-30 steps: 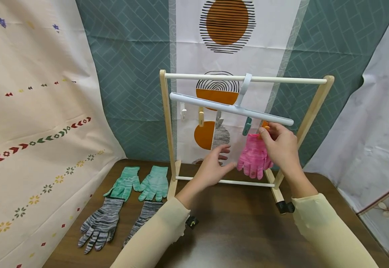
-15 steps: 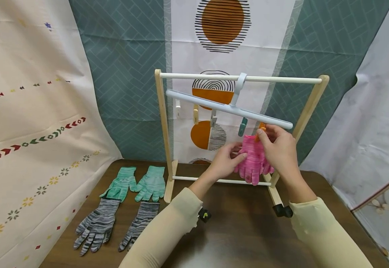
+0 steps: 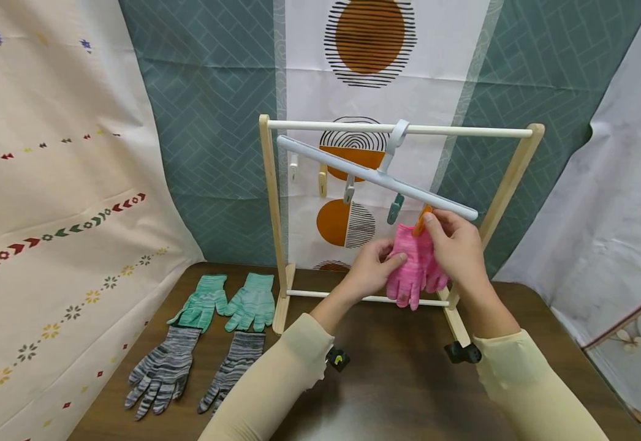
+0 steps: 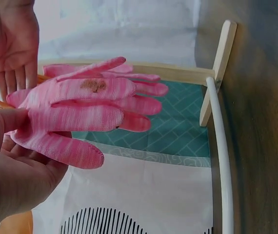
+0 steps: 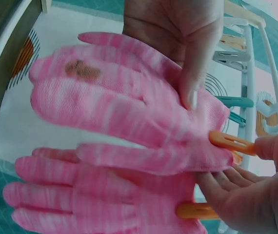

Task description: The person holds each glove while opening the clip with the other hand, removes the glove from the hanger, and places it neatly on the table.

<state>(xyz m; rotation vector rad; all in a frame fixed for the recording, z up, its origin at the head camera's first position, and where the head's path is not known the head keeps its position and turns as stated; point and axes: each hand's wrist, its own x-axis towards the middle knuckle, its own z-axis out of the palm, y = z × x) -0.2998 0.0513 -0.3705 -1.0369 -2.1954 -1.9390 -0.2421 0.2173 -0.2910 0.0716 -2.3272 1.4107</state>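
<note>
My left hand (image 3: 370, 269) pinches a pink glove (image 3: 405, 263) near its cuff, thumb on the front and fingers behind. A brown stain shows on this glove in both wrist views. A second pink glove (image 5: 105, 195) hangs beside it. My right hand (image 3: 458, 245) holds an orange clothespin (image 5: 234, 142) at the first glove's cuff, its thumb on the clip's end. Another orange clothespin (image 5: 197, 210) sits at the second glove's cuff. Above them, a pale blue hanger (image 3: 342, 164) hooks over the rack's white top bar (image 3: 464, 131) and tilts down to the right.
Green (image 3: 394, 208), grey (image 3: 349, 188), yellow (image 3: 323, 180) and white (image 3: 293, 167) clothespins hang from the hanger. The wooden rack (image 3: 274, 202) stands on the brown table (image 3: 386, 392). Mint gloves (image 3: 251, 303) and grey striped gloves (image 3: 166, 367) lie to the left.
My left hand has moved right and now grips the pink glove. The hanger's right end has dipped, and the gloves have shifted slightly down. My right hand stays at the orange clothespin.
</note>
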